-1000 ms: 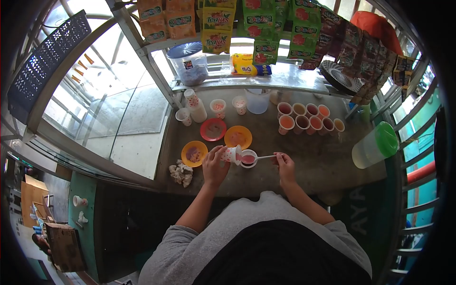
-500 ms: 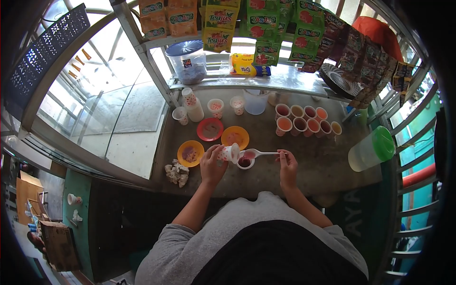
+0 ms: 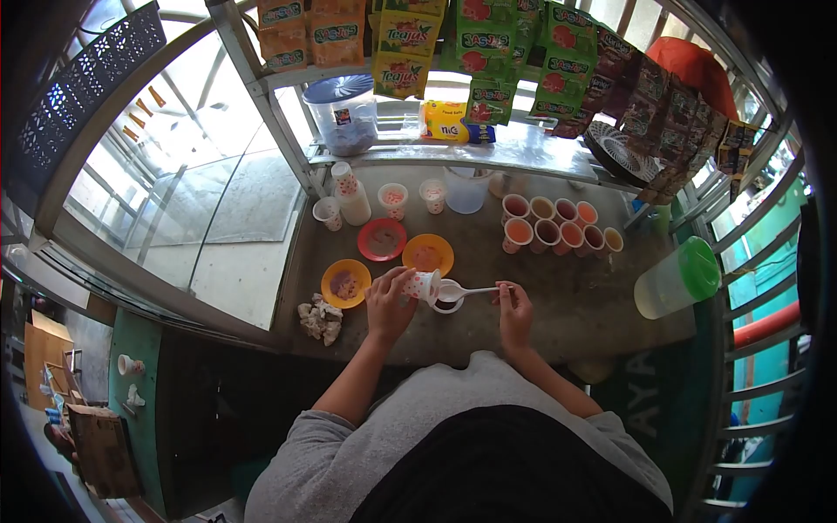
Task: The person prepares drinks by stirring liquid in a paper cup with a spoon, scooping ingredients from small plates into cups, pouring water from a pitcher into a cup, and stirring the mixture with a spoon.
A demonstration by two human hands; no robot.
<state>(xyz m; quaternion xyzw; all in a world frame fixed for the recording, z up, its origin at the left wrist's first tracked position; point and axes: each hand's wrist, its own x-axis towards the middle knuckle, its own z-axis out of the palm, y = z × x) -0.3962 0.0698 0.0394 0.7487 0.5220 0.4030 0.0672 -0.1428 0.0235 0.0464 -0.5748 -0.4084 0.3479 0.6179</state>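
My left hand (image 3: pixel 390 301) is closed around a white cup with red dots (image 3: pixel 419 285), tipped on its side with the mouth to the right. In my right hand (image 3: pixel 516 312), the fingers pinch the handle end of a white plastic spoon (image 3: pixel 475 291). The spoon's bowl lies at the mouth of the tipped cup. Just beneath stands a small cup of dark red drink (image 3: pixel 448 307), partly covered by the spoon. Left of my hands are a yellow plate (image 3: pixel 338 292), an orange plate (image 3: pixel 418 265) and a red plate (image 3: pixel 371 249), each holding some powder-like stuff.
Several filled cups (image 3: pixel 547 234) stand in two rows at the right. A green-lidded pitcher (image 3: pixel 670 283) is farther right. Crumpled plastic (image 3: pixel 320 322) lies at the left. Cups (image 3: pixel 394 205) and a clear pail (image 3: pixel 466 193) line the back. Sachets (image 3: pixel 486 52) hang above.
My right hand and the spoon have moved left, bringing the bowl closer to the tipped cup. More of the dark drink is now covered. The whole view has shifted slightly.
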